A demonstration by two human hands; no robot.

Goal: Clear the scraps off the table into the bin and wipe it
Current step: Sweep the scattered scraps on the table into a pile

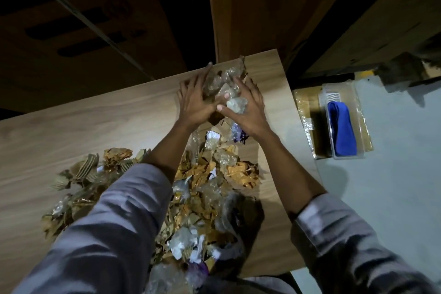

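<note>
A loose heap of scraps (202,181) lies across the pale wood-grain counter (95,122): crumpled brown paper, creased gold-orange foil wrappers, torn white bits and wads of clear plastic film. It runs from the near edge up the middle of the counter. At its far end sits a clump of crumpled clear plastic (223,79), cloudy and glinting, close to the counter's far corner.

Both arms reach forward over the heap, in grey long sleeves (114,217) pushed back from the wrists. The left hand (194,102) is palm-down with its fingers spread wide and nearly straight, pressing against the clump's left side. The right hand (250,112) mirrors it on the right side, fingers spread and lightly curved, its thumb turned in toward the left hand. One wad of plastic sits against the base of the right hand's fingers. Neither hand is closed around anything. The clump is held between them, and the rest of the heap lies under and behind the forearms.

To the right, on the grey floor (393,174), a folded blue cloth (342,129) lies inside a clear plastic container (358,93), well apart from the hands.
</note>
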